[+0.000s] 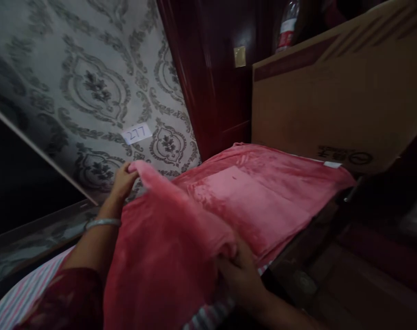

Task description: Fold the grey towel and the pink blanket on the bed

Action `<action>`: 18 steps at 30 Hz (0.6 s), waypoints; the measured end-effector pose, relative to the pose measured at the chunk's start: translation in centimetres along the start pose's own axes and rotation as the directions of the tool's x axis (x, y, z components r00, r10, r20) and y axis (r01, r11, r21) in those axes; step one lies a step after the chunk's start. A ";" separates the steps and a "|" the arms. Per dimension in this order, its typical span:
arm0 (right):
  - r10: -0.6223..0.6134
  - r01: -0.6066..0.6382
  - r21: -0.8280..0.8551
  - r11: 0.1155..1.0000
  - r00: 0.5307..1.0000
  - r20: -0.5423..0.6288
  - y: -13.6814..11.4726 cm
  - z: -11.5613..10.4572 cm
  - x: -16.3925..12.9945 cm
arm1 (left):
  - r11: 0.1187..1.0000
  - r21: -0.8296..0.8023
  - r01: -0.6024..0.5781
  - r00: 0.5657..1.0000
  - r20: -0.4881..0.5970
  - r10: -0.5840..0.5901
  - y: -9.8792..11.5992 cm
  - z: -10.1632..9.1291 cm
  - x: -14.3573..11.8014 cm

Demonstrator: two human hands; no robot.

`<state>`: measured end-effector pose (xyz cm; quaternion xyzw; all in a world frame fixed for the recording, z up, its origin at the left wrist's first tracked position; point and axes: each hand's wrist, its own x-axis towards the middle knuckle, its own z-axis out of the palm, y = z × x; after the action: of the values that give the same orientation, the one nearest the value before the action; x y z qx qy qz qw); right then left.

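We see a pink blanket [229, 201] — plain, with a soft sheen — over a sheet [25, 293] striped in pink, white and pale blue. The wallpaper [101, 87] is pale grey with darker grey damask medallions, and a white label [137, 133] on it carries dark digits. The cardboard box [332, 101] is brown, the wooden door [222, 91] dark red — the bracelet [102, 223] silver.

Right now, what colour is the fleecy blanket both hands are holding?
Pink: the soft fleece blanket shows best in the head view.
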<state>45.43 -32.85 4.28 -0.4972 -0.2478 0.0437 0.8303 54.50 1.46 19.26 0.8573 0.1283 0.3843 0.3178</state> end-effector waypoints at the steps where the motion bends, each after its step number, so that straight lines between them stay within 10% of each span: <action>1: 0.054 -0.052 0.024 0.998 0.993 -0.103 -0.2 -1.5 0.1 | 0.999 -0.006 -0.048 0.997 0.056 0.048 1.5 2.0 1.7; 7: 0.252 -0.179 0.193 0.965 0.840 -0.480 -0.4 -11.1 0.0 | 0.990 -0.018 -0.142 0.895 0.425 0.136 9.8 19.2 4.9; 11: 0.376 -0.262 0.289 0.921 0.794 -0.477 0.1 -16.1 -0.3 | 0.997 -0.008 -0.076 0.802 0.594 0.066 9.6 28.8 1.5; 18: 0.380 -0.397 0.057 0.916 0.812 -0.444 -0.7 -19.6 2.1 | 1.000 -0.006 0.025 0.755 0.656 -0.015 5.8 33.3 1.1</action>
<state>56.02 -48.28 -1.83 -0.5498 0.0549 0.0925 0.8283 79.79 -17.35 6.89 0.9338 0.0153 0.0572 0.3528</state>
